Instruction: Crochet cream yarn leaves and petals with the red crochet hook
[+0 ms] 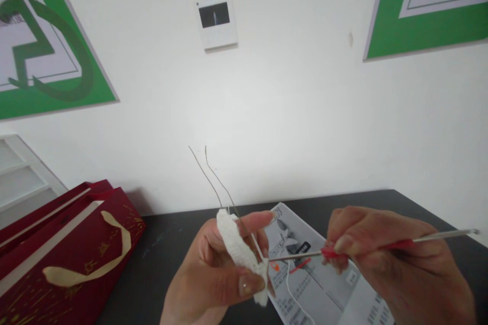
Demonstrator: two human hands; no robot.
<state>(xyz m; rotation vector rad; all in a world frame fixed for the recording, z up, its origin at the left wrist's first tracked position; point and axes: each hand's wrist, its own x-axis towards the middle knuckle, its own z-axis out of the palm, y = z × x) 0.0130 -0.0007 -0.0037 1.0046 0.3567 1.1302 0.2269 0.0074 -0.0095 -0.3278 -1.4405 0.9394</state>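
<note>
Left hand pinches a white crocheted strip near its lower end, between thumb and fingers, as the right hand, closed around a hook, points it into that end.
Below, a printed sheet nears the bench's back edge; red gift bags flank its left; green-bordered posters hang behind.

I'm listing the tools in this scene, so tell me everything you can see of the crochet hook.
The crochet hook is a thin rod with silver, metal-looking ends and a red middle grip. The right hand holds it by the red part. It is nearly level, its right end slightly higher. Its left end meets the white piece in the left hand, and that tip cannot be made out.
</note>
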